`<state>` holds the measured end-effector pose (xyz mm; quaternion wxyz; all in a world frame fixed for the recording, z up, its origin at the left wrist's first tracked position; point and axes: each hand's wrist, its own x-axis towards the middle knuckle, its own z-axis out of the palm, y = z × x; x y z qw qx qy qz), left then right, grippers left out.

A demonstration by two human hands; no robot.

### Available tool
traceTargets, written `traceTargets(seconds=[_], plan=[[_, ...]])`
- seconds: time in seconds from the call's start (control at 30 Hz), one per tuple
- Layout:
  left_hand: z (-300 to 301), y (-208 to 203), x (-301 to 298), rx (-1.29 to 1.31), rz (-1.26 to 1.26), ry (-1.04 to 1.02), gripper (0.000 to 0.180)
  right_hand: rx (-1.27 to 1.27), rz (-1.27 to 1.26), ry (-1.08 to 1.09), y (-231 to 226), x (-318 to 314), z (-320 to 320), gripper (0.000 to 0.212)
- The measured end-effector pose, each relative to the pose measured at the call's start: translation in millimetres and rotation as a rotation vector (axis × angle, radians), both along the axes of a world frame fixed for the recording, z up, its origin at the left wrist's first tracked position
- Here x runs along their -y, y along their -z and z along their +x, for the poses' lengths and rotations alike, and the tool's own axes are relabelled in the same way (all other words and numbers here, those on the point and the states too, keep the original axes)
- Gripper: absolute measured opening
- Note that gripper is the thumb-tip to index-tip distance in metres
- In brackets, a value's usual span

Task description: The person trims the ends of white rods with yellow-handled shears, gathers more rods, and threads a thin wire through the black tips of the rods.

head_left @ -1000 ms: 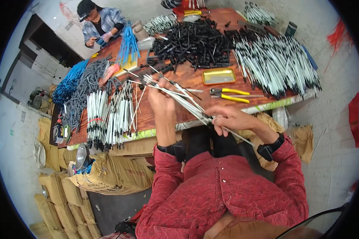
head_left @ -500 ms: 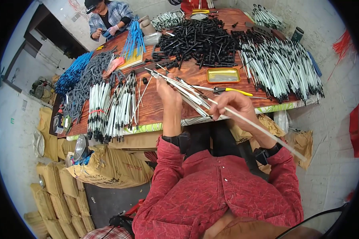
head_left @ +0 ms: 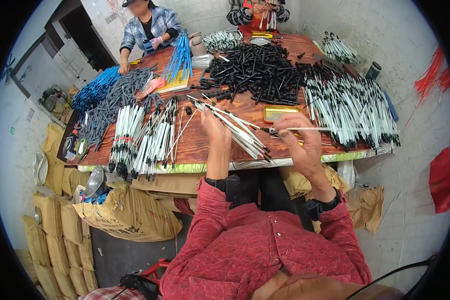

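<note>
White rods (head_left: 242,136) with black ends, a whole loose sheaf, right there in the left hand (head_left: 216,126), to the near left of the yellow tin (head_left: 265,114)! The left grip is wrapped round them, and they slant across the near edge of the desk (head_left: 190,150). Over to the right hand (head_left: 303,142), just on the near side of the tin: that grip is narrow, thumb and fingers pinching a single rod (head_left: 330,129) that points out level to the tin's right, a touch blurred. Out left of the tin, two bunches on the desk, and look, the banded bunch (head_left: 125,131) wears a red tie, with the looser bunch (head_left: 160,134) beside it. Right of the tin, a big spread of rods (head_left: 347,107), all overlapping. Beyond the tin now, a great black heap (head_left: 260,70) of parts. Well left of the tin, grey pieces (head_left: 117,97), then blue pieces (head_left: 94,90), and a co-worker (head_left: 152,25) with one hand down beside them. And farthest of all, past the tin and the black heap, a second person (head_left: 255,21) holds thin white pieces.
</note>
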<state>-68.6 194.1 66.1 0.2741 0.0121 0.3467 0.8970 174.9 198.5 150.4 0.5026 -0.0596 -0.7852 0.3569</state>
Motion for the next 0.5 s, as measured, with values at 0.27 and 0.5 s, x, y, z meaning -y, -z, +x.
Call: traceTargets(seconds=[0.27,0.5], plan=[[31,-8,0,-0.179,0.093,0.157,0.017,0.413,-0.308,-0.209,38,-15,-3,0.010],[58,-25,4,-0.245,0.061,0.202,0.015,0.468,-0.318,0.082,59,-26,-30,0.012]])
